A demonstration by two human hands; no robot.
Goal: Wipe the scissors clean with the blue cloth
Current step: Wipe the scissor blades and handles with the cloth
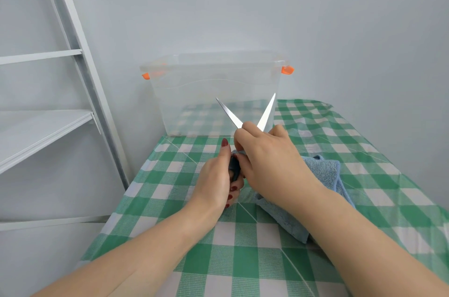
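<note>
Head view: scissors spread, cloth at the pivot

Head camera looks down on both hands above the green-and-white checked tablecloth point(170, 175). The steel-bladed scissors point(266, 112) with dark handles are held up off the table. The blades are spread in a wide V, tips pointing away from me toward the clear plastic storage box point(213, 92) with orange latches.

My left hand point(216, 175) is wrapped round the dark handle point(235, 167), fingers curled tight, thumb up alongside it. My right hand point(269, 160) is curled too, pinching a fold of the blue cloth point(323, 172) of looped terry against the scissors at about the pivot. The rest of the cloth trails under my wrist and lies heaped on the table to the right. The exact contact under my fingers is hidden.

Judgement: wiping is under way at the joint. The blades look bright, but I cannot tell whether they are done.

To do it well:
- Grip the handle firmly so the blades cannot swing shut on my fingers.
- Wipe each blade from pivot out to tip, with the cloth folded thick over the spine.
- Never run my fingers along the edge.
- Work the cloth into the pivot, where dirt likely collects.
</note>
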